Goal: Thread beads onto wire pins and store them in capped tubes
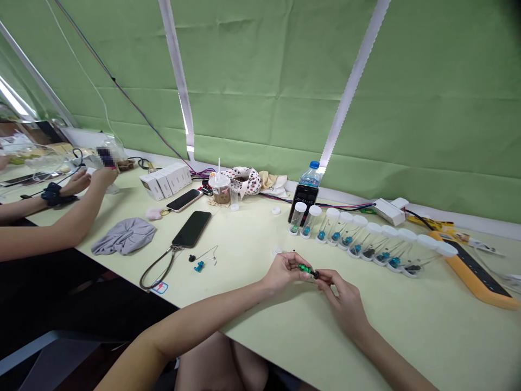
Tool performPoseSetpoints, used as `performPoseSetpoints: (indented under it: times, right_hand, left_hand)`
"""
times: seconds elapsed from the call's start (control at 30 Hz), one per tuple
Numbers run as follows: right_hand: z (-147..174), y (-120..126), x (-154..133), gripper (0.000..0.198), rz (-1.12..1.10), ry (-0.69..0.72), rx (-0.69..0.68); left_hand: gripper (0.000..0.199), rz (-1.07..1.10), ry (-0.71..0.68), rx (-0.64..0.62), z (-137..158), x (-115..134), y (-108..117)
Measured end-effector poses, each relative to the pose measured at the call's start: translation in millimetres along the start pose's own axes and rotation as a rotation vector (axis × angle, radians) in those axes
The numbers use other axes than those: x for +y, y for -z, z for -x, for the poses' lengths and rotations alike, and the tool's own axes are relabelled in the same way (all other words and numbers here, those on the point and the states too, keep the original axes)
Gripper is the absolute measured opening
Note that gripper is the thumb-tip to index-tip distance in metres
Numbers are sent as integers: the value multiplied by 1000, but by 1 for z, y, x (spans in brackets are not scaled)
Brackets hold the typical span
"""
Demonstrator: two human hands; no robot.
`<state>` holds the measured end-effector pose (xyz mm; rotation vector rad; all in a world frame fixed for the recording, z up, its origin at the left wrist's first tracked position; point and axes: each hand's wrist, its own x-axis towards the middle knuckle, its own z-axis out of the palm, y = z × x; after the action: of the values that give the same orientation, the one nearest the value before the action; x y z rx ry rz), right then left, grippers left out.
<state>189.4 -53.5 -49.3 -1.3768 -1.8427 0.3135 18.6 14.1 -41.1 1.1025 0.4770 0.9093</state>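
My left hand (284, 271) pinches a small green plastic part (304, 268) above the table. At that part's right end sits a small black knob-like piece (315, 275), gripped by the fingertips of my right hand (341, 293). Whether the two pieces are joined, I cannot tell. Behind my hands runs a slanting row of clear vials with white caps (345, 218), holding blue, green or dark parts and thin wires. On the table to my left lie a blue plastic part (199, 266), a black round piece (192, 258) and a bent wire (210, 253).
A phone (304, 201) showing a timer leans on a water bottle (311, 175). At right lies an orange power strip (480, 279). Leftward are a black phone (192, 228), a grey scrunchie (125, 235), an iced drink cup (221, 189) and white boxes (166, 180). Another person's arms (77, 212) reach in.
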Motion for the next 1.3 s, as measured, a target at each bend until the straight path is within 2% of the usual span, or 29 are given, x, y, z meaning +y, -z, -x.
performPoseSetpoints:
  times: [1.3]
  right_hand:
    - [2,-1,4,19,-44,-66,-104]
  left_hand:
    - [36,-17,8,-14,1,-1,-1]
